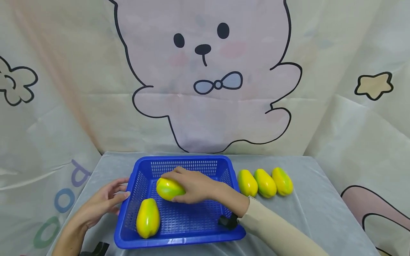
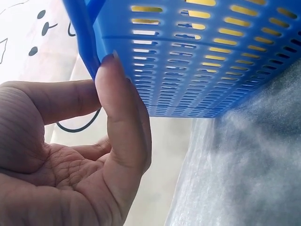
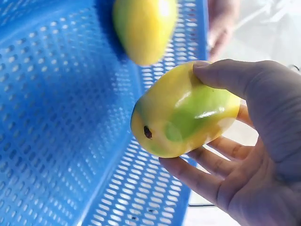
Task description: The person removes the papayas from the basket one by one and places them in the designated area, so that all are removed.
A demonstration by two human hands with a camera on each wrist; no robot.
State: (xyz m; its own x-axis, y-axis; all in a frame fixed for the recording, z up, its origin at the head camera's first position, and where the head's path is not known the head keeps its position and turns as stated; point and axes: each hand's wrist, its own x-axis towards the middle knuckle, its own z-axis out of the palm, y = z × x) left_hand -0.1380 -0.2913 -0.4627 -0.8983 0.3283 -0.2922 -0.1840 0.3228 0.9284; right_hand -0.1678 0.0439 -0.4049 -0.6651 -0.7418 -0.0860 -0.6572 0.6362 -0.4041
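My right hand (image 1: 195,185) grips a yellow-green papaya (image 1: 169,189) over the back left part of the blue plastic basket (image 1: 182,241). In the right wrist view, the thumb lies on one side of this papaya (image 3: 183,113) and the fingers on the other; a dark spot marks its exposed end. Another papaya (image 1: 148,218) lies in the basket's front left corner. At the basket's left side, my left hand (image 1: 104,201) pinches the rim between thumb and fingers, as the left wrist view shows with the fingertips at the blue edge (image 2: 84,42).
Three more papayas, a left one (image 1: 247,183), a middle one (image 1: 265,183) and a right one (image 1: 282,181), lie in a row right of the basket on the grey cloth-covered table (image 1: 307,213). Behind the table hangs a printed cloth (image 1: 205,121) with a cartoon bear.
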